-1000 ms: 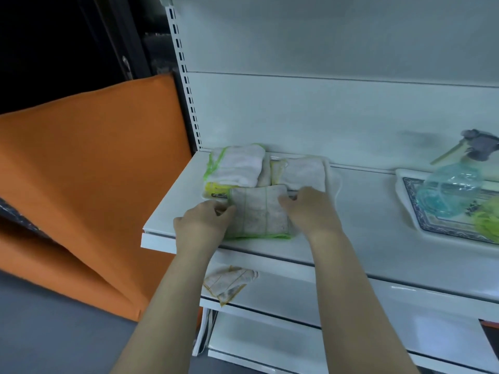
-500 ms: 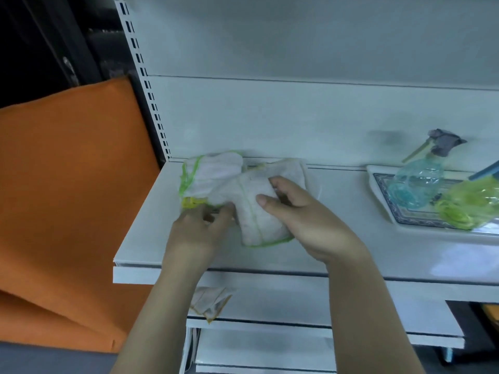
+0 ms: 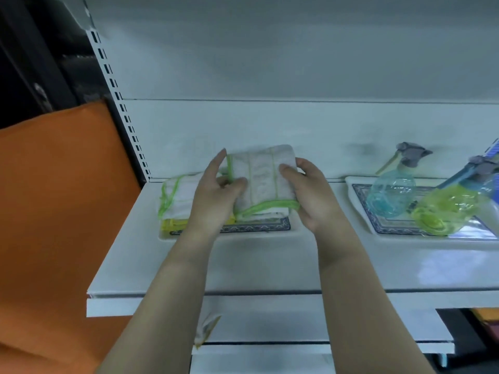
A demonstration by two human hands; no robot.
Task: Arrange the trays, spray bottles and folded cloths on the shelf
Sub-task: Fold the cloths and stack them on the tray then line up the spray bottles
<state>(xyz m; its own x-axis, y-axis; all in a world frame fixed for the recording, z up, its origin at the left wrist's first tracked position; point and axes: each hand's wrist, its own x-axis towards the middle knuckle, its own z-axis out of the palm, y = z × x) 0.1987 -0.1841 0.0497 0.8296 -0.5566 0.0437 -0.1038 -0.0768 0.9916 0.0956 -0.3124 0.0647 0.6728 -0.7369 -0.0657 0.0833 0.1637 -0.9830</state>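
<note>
Both hands pinch one folded cloth [image 3: 263, 182] between them, left hand [image 3: 216, 197] on its left edge, right hand [image 3: 314, 194] on its right, above the left tray [image 3: 243, 233]. Cloth: white, green-trimmed, faint stripes.

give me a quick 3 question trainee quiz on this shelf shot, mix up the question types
1. True or false: both hands, the left hand and the right hand, grip the same green-edged white folded cloth.
2. Multiple choice: the clear blue plastic spray bottle rests on: A) the white rectangular tray with blue patterned border at the right, B) the bare white metal shelf, C) the orange panel.
3. Fill in: beside the blue bottle on that tray lies a spray bottle coloured ____.

Key: 1 true; 2 A; 3 yellow-green.
</note>
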